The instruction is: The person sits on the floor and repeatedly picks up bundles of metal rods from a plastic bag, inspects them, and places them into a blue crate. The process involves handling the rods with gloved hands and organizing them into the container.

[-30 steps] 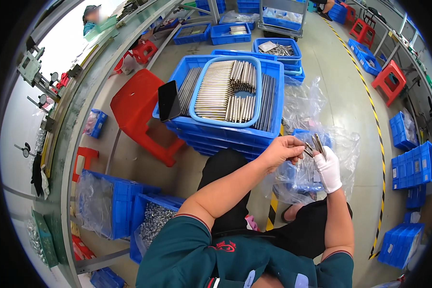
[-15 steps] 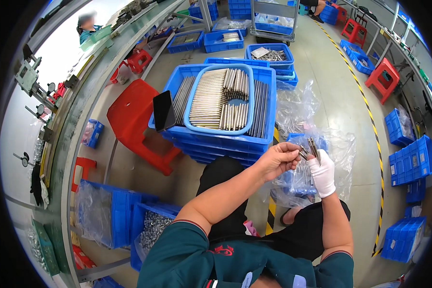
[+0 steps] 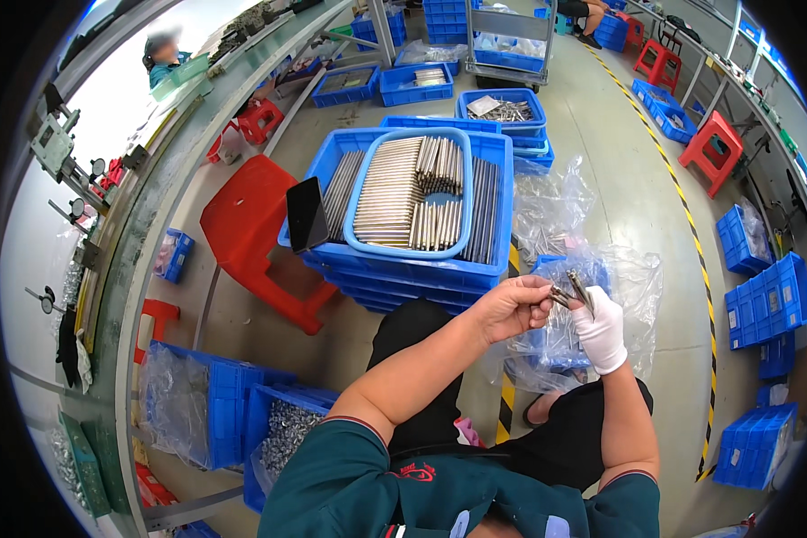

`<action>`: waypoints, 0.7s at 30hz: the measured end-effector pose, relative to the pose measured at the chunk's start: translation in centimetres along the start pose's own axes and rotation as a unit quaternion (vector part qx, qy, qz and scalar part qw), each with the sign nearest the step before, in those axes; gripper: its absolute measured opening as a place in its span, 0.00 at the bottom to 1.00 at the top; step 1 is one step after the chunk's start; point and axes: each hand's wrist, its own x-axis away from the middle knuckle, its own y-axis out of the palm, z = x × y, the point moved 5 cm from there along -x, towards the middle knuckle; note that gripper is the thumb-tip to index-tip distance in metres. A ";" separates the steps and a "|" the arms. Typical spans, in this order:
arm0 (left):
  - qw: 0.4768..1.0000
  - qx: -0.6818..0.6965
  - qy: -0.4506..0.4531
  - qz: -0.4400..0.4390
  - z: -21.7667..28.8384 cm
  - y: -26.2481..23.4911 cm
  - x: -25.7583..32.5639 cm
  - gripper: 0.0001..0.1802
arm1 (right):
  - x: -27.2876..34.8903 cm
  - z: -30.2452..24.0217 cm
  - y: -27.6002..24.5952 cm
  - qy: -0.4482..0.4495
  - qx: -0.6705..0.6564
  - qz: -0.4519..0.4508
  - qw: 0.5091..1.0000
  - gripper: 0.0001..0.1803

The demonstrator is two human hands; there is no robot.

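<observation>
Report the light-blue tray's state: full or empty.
Mostly full: metal rods cover the light-blue tray except a bare patch toward its right.

The person wears a dark teal-green shirt whose sleeves are short. A narrow reddish band with a paler line edges the left cuff, and the right cuff carries similar trim. On the left of the chest sits a red curved emblem with small red lettering. Two pale blue-grey tabs lie at the near edge, around the neckline, with a little red and white striping to their left. The trousers are plain black. A white cloth glove covers much of the right hand, leaving some finger bare; the left hand is ungloved.
</observation>
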 end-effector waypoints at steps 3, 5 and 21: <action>1.000 -0.006 -0.006 -0.007 0.2 0.1 0.2 0.04 | 0.0 -0.1 0.0 0.018 -0.014 -0.012 1.000 0.05; 1.000 -0.022 -0.002 -0.006 0.4 0.0 0.2 0.04 | 0.0 -0.1 0.1 0.031 -0.021 -0.018 0.999 0.05; 0.993 -0.113 0.021 0.022 1.2 -0.3 0.5 0.01 | 0.3 -0.2 0.7 0.052 -0.026 -0.002 0.998 0.08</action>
